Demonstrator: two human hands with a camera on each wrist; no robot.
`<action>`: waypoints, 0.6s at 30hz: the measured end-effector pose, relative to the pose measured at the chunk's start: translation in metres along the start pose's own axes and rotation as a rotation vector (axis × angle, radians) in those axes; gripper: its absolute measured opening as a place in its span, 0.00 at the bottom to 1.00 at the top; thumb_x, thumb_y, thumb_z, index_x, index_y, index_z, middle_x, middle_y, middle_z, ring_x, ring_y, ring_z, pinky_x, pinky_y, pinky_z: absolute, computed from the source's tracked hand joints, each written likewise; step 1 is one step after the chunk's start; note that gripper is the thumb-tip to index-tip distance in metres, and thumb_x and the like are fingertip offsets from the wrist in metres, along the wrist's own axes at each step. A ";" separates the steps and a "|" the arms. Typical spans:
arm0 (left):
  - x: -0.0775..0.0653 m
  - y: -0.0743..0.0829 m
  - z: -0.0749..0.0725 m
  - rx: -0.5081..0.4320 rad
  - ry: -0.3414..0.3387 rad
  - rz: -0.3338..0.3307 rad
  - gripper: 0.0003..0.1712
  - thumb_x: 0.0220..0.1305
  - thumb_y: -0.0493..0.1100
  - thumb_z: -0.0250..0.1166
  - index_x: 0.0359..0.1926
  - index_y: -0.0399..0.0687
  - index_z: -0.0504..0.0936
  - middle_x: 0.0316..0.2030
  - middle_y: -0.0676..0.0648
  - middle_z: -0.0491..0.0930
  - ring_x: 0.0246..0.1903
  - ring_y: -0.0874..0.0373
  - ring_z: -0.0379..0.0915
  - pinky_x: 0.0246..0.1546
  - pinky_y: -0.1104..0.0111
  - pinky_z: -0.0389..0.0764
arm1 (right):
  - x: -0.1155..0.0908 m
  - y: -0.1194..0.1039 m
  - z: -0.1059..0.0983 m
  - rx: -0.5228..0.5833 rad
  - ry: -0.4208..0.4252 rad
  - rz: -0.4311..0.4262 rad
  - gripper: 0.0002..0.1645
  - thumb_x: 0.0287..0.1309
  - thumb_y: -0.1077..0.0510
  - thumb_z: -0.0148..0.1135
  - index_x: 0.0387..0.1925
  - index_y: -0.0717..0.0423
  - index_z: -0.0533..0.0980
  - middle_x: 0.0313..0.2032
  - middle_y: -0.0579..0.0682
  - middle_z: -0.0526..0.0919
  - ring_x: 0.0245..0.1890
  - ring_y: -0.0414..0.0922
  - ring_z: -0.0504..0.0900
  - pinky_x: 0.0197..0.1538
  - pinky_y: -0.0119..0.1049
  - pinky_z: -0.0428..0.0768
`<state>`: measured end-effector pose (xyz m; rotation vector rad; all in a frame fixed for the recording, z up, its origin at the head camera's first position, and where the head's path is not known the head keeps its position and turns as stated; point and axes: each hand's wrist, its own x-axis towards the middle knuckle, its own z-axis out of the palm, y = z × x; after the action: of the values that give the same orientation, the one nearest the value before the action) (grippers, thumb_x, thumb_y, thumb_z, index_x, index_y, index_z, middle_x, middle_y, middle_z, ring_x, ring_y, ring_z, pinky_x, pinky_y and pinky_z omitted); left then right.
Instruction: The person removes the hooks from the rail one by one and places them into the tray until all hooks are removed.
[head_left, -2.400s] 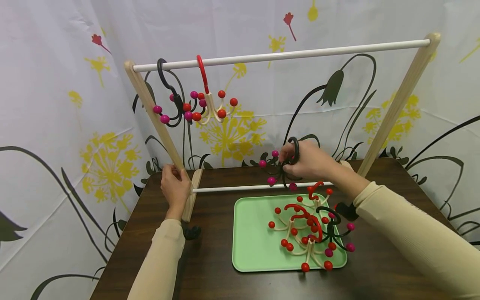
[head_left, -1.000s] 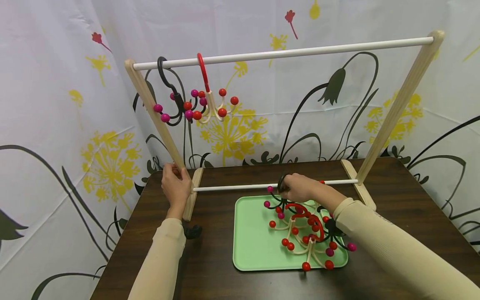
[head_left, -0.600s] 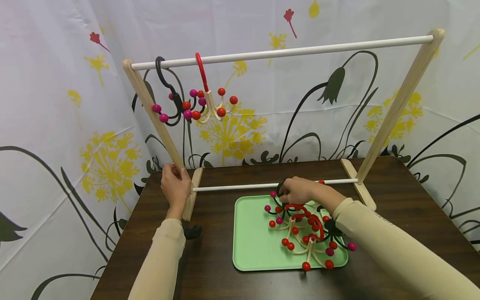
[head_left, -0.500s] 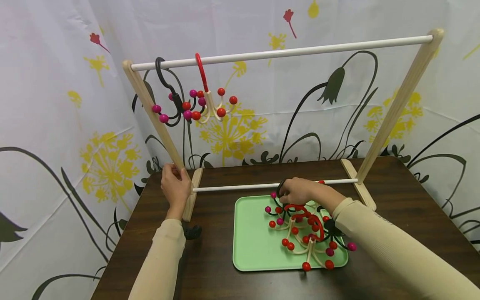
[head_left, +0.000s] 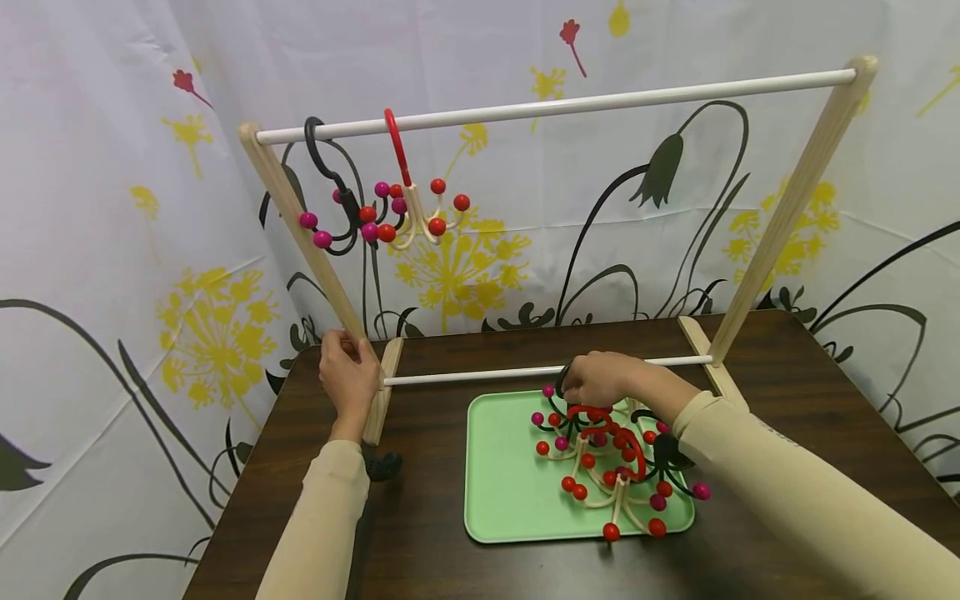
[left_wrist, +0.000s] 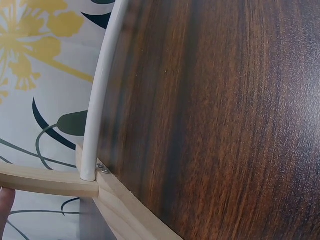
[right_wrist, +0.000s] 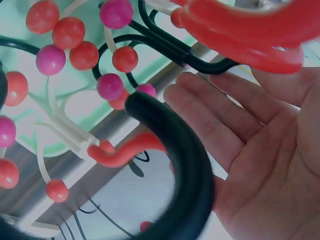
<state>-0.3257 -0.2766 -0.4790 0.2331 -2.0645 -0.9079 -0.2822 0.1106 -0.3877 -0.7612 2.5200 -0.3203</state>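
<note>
Right hand (head_left: 603, 377): is holding its fingers outstretched; whether pinching, I cannot tell.
Black hanger (right_wrist: 167, 49): is standing over the green tray (head_left: 502, 483), its hook meeting those fingertips.
Left hand (head_left: 348, 372): is pinching the wooden post (head_left: 321, 262).

A dark brown wood-grain table (head_left: 420, 517) fills the lower part of the head view. Behind it and along its left hangs a white, lightly creased fabric curtain (head_left: 480, 50). Beside the table's left edge, the cloth bears a large yellow dandelion-like print (head_left: 221, 337); above its back edge droops a dark grey-green bellflower print (head_left: 662, 171), with a small red flower print (head_left: 570, 32) higher up. Light leaves a pale sheen (left_wrist: 307, 115) on the tabletop.
</note>
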 end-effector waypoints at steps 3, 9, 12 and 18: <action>0.000 0.000 0.000 -0.004 0.002 -0.005 0.10 0.61 0.37 0.64 0.39 0.37 0.73 0.34 0.39 0.74 0.34 0.42 0.73 0.37 0.47 0.70 | -0.005 -0.002 -0.004 -0.015 0.017 0.005 0.17 0.69 0.53 0.56 0.51 0.55 0.83 0.45 0.48 0.85 0.47 0.48 0.83 0.53 0.48 0.77; 0.001 0.001 -0.001 -0.003 0.007 -0.024 0.10 0.62 0.38 0.63 0.40 0.36 0.74 0.35 0.38 0.74 0.35 0.42 0.73 0.38 0.46 0.71 | -0.017 -0.007 -0.013 -0.045 0.053 -0.002 0.16 0.69 0.52 0.56 0.49 0.54 0.83 0.43 0.46 0.86 0.45 0.46 0.83 0.50 0.47 0.78; 0.000 0.002 -0.003 -0.005 0.007 -0.028 0.10 0.62 0.37 0.64 0.40 0.36 0.73 0.35 0.38 0.74 0.35 0.41 0.73 0.39 0.46 0.70 | -0.026 -0.011 -0.021 -0.041 0.075 -0.022 0.15 0.68 0.52 0.57 0.48 0.54 0.84 0.40 0.44 0.86 0.40 0.42 0.83 0.48 0.45 0.79; -0.001 0.004 -0.002 -0.004 -0.005 -0.026 0.10 0.62 0.38 0.64 0.40 0.36 0.73 0.35 0.38 0.74 0.35 0.41 0.73 0.39 0.46 0.70 | -0.043 -0.016 -0.042 -0.056 0.189 -0.096 0.14 0.68 0.52 0.57 0.47 0.53 0.84 0.40 0.43 0.86 0.40 0.41 0.83 0.48 0.47 0.78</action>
<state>-0.3230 -0.2740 -0.4768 0.2563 -2.0679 -0.9293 -0.2657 0.1252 -0.3295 -0.9144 2.6835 -0.3720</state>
